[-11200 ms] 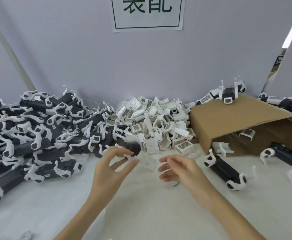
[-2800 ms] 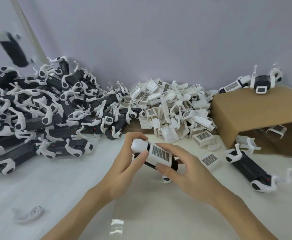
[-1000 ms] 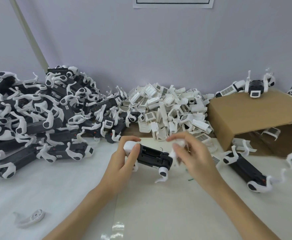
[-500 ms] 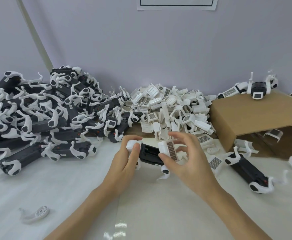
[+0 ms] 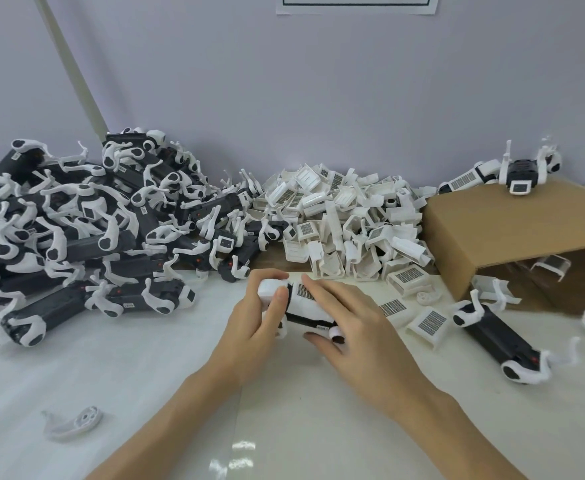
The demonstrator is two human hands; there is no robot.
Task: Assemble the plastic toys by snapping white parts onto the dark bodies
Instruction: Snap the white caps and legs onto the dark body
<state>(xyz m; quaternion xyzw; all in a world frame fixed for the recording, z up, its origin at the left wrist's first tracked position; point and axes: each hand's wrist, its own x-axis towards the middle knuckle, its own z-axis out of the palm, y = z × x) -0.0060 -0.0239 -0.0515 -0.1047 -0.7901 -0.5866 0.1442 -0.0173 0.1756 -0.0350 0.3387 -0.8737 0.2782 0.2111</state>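
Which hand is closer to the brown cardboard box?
The right hand. It lies over the toy in the middle of the table, on the side toward the cardboard box. The left hand holds the toy's far end, farther from the box.

A white bench [image 5: 145, 393] fills the lower frame beneath a pale lilac-grey wall [image 5: 318, 98]. At left, a heap of dark bodies [image 5: 76, 230], charcoal to black, bristles with white legs bearing black oval patches, a few with tiny red dots. At centre, a pile of white parts [image 5: 346, 223] shows fine grey grid patterns on its flat faces. At right, a plain brown cardboard box [image 5: 498, 223]. At centre foreground, the toy [image 5: 310, 306] is black below and white above, with a grey grid patch. At top, a white sign [image 5: 356, 3] with a dark border.
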